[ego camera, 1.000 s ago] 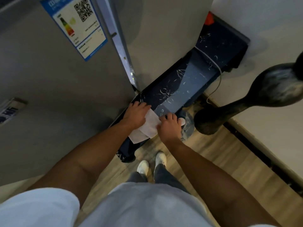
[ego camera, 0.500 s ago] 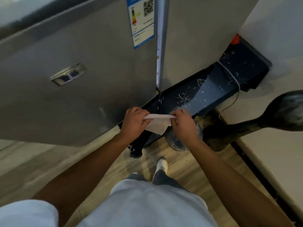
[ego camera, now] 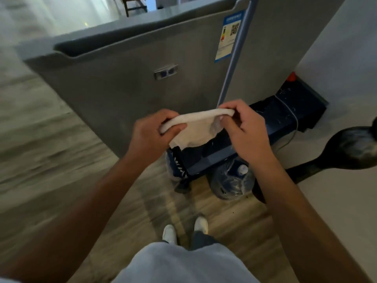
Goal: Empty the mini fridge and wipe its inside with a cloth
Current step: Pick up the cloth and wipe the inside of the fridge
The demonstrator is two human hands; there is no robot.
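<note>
- The fridge (ego camera: 126, 94) is the biggest thing in view: a grey box standing on the wood floor (ego camera: 40, 160), seen from above. Its door (ego camera: 183, 82) looks shut, so the inside is hidden and nobody can tell from here whether it has been emptied.
- A label (ego camera: 229, 35) sits near the door's hinge-side edge, and a small badge (ego camera: 165, 72) lies mid-door.
- Beside the fridge, against the wall (ego camera: 336, 58), lies a dark blue box (ego camera: 265, 127) with a thin cord (ego camera: 289, 115) draped over it.
- A dark round-headed object (ego camera: 355, 148) lies to the right; what it is cannot be told.
- A clear bag (ego camera: 232, 180) holding what looks like a bottle rests on the floor just below the blue box.
- The cloth (ego camera: 193, 129), white and thin, is held in the air in front of the door, stretched between both hands, its lower part hanging loose.
- The left hand (ego camera: 151, 133) is curled closed around one end of the cloth's rolled top edge.
- The right hand (ego camera: 242, 127) pinches the other end between thumb and fingers (ego camera: 226, 117), the rest of the hand half open.
- Risk: the loose cloth may drag over the dusty blue box and carry dirt into the fridge.
- Risk: wiping with items inside would knock them over, so the door needs opening and a check first.
- Risk: the bag lies close to the shoes (ego camera: 184, 229) and could trip a forward step.
</note>
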